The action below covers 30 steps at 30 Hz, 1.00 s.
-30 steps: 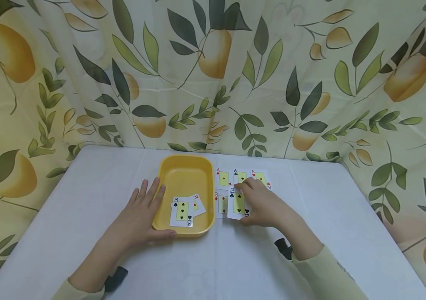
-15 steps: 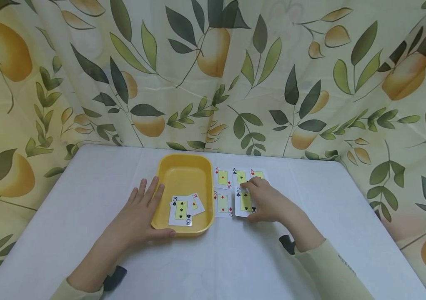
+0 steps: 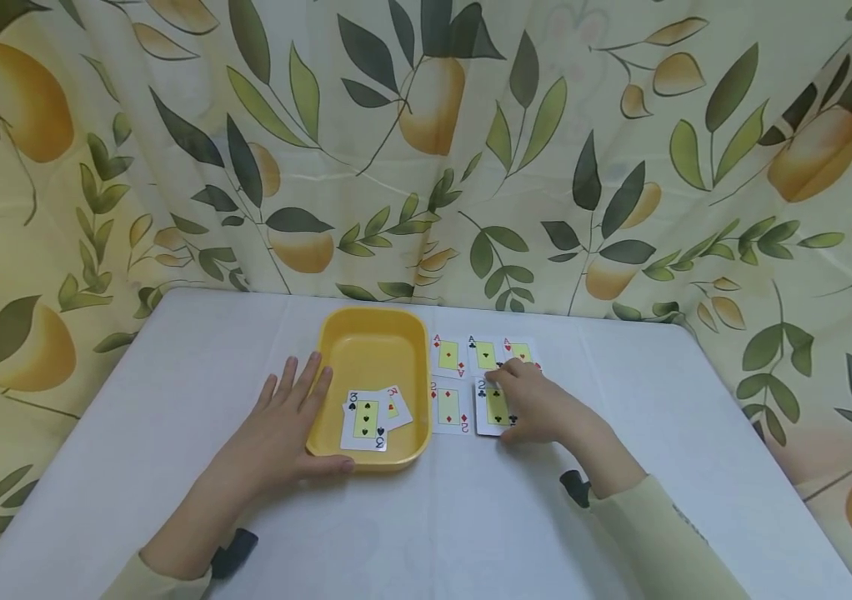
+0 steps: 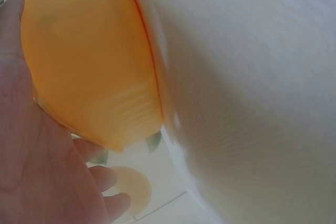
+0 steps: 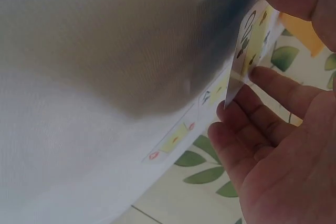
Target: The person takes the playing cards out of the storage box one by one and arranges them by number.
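My right hand [image 3: 542, 408] pinches a two of clubs playing card [image 3: 496, 410] between thumb and fingers, low over the table; the right wrist view shows the card [image 5: 252, 45] tilted on its edge. Left of it lies a two of diamonds [image 3: 449, 408], face up. Behind them stand in a row an ace of diamonds [image 3: 448, 356], an ace of clubs [image 3: 484, 354] and an ace of hearts [image 3: 519, 350], partly covered by my fingers. My left hand [image 3: 276, 429] rests with spread fingers along the left side of the yellow tray [image 3: 373, 350], its thumb at the front rim.
Inside the tray a three of spades [image 3: 366, 421] overlaps a red-pip card [image 3: 399, 408]. A white cloth covers the table [image 3: 411, 533]. Behind the table's far edge hangs a fruit-patterned curtain [image 3: 396, 200].
My right hand has shifted a little to the right with the two of clubs, so more of the two of diamonds shows. The left hand and the tray stay put.
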Tool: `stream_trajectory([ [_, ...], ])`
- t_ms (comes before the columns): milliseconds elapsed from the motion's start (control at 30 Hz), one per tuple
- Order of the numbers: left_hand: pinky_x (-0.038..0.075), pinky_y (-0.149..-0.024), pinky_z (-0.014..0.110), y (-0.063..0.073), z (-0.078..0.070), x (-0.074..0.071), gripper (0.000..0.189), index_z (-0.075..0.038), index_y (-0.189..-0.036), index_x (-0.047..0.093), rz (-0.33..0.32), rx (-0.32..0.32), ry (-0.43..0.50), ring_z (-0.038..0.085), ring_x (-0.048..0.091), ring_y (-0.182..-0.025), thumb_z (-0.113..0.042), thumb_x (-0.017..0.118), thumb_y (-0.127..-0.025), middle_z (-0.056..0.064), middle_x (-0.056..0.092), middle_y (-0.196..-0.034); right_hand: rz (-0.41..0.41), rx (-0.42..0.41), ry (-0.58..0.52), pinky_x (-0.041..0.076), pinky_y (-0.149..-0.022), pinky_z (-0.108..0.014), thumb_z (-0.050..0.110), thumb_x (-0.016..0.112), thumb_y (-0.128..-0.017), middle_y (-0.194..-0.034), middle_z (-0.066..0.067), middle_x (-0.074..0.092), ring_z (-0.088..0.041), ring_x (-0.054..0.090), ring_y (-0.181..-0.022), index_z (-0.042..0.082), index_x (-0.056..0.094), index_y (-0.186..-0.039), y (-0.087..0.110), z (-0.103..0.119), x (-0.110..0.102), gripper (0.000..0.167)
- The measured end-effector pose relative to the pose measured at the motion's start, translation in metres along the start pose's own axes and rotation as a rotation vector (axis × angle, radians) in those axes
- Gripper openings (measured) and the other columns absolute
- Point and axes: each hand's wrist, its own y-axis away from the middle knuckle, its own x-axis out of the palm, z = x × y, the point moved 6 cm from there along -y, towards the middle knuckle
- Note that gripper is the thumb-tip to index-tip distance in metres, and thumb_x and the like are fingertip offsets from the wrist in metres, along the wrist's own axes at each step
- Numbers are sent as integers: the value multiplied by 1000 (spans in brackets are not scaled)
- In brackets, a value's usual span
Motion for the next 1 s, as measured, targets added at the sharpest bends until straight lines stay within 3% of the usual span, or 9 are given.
stream_trajectory([
  [333,8,-122,61,-3,1,5,134,-8,-161,11,1,3,-14,41,0,-153,-96,47,-66,11,-2,-169,36,8,8,47,-106,-47,29,93,-66,-138,-11,49,-27,47,-120,11,50,-146,-4,0,4,92],
  [1000,10,-122,61,-1,1,3,132,-7,-160,12,-6,8,-15,41,1,-153,-93,51,-68,12,-1,-169,22,4,-2,50,-103,-47,27,92,-67,-138,-10,50,-26,49,-119,13,51,-145,-5,-1,6,89],
])
